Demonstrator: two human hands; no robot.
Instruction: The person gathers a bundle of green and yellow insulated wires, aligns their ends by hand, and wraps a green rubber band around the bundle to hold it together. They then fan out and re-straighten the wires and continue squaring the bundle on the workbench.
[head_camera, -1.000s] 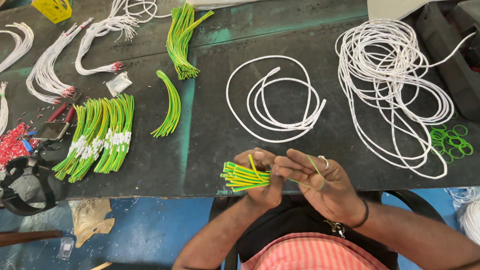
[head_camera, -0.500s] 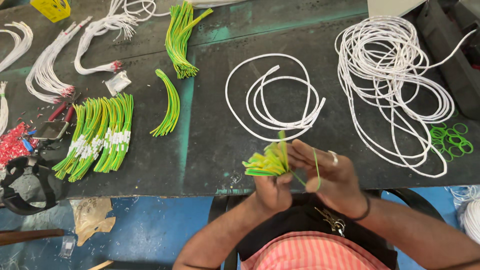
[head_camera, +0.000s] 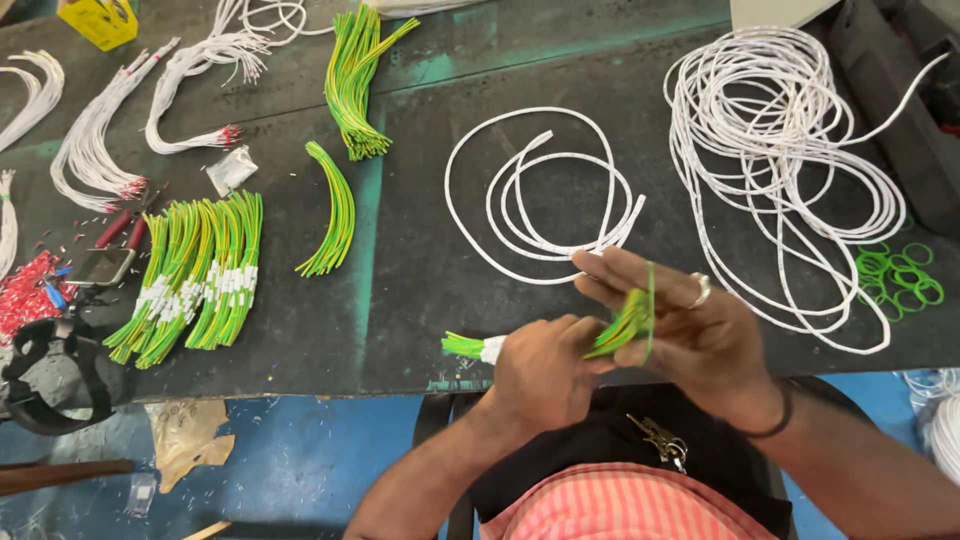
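Note:
A small bundle of green-yellow wires lies across both my hands above the near edge of the dark workbench. My left hand grips the bundle around its middle; its white-taped end sticks out to the left. My right hand holds the other end, fingers spread, with a green rubber band stretched over the wires and fingers.
Left on the bench lie taped green-yellow wire bundles, a curved bundle and another. A white cable coil sits ahead, a large coil at right, green bands, red pliers, white wire bunches.
The bundle has turned from pointing left, through upright, to lying across both hands. The green band is now stretched around the wires at my right hand.

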